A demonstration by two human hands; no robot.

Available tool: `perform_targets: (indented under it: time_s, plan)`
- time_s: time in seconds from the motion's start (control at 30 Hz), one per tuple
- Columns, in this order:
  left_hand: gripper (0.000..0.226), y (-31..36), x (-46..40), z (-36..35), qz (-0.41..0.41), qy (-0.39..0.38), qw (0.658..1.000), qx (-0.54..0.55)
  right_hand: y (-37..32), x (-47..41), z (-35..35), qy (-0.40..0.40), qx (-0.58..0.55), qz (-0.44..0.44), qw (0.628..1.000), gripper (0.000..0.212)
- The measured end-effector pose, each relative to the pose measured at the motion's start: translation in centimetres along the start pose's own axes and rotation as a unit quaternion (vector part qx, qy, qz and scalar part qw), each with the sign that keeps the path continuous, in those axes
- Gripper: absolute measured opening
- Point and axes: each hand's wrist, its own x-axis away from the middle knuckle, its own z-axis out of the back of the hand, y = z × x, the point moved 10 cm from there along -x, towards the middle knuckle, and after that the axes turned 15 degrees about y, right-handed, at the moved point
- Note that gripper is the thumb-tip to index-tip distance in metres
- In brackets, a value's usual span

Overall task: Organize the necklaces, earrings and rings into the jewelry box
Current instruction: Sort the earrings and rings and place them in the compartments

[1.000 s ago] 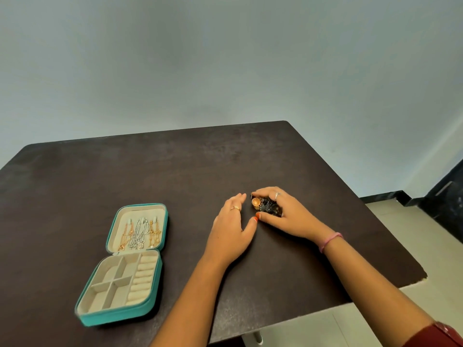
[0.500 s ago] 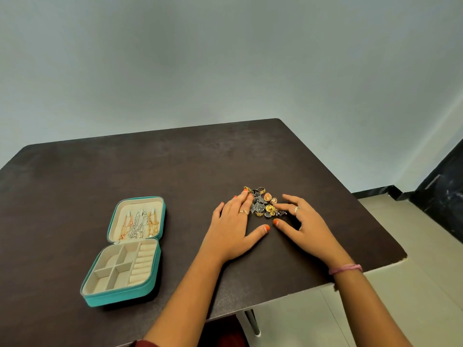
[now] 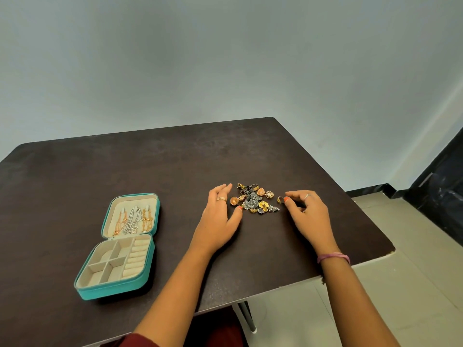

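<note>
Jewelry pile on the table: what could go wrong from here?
1. The jewelry pile is a tight mix of pieces; lifting one may drag others along.
2. The right hand pinches a small ring that could slip and roll on the table.
3. The jewelry box sits apart to the left, so each piece gets carried over bare table.

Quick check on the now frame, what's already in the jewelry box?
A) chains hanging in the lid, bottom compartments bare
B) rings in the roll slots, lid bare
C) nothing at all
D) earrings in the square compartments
A: the necklaces hang inside the raised lid of the teal jewelry box, while its square compartments and ring rolls hold nothing; the pile of earrings and rings lies on the table between the hands.
</note>
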Motion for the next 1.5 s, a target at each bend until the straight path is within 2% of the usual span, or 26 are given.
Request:
perform_targets:
  time_s: [0.17,0.3,0.4,0.63,1.0,1.17,1.3,1.4,1.5]
  plan:
    - [0.053,0.0,0.2,0.8,0.011,0.027,1.0,0.001,0.1,-0.6,-0.3,0.013,0.039,0.01,0.999,0.018]
    - [0.039,-0.1,1.1,2.6,0.021,0.094,0.994,-0.061,0.5,-0.6,-0.7,0.01,0.063,0.008,0.998,0.023]
    - [0.031,-0.5,2.5,3.3,0.049,0.097,0.99,-0.095,0.2,-0.5,-0.9,-0.002,0.095,0.019,0.995,0.018]
    - [0.021,0.1,6.4,4.9,-0.023,0.078,0.978,-0.192,-0.4,0.0,-0.8,-0.017,0.098,0.028,0.995,0.013]
    - [0.016,-1.2,8.8,7.6,0.037,0.071,0.983,-0.165,-1.0,0.1,-0.3,0.008,0.091,0.022,0.996,0.014]
    - [0.015,-1.0,8.8,7.7,0.041,0.061,0.986,-0.148,-0.3,-0.7,-1.4,-0.005,0.163,0.044,0.986,0.016]
    - [0.017,-1.0,9.2,7.7,0.034,0.059,0.987,-0.146,-0.5,-1.3,-2.0,-0.025,0.153,0.034,0.987,0.013]
    - [0.019,-0.8,9.3,7.7,0.028,0.061,0.987,-0.144,-5.3,-0.5,-2.9,-0.039,0.118,0.123,0.985,0.011]
    - [0.019,-0.5,9.3,7.8,0.023,0.069,0.987,-0.143,-12.0,2.5,-5.5,-0.123,0.068,0.239,0.961,0.012]
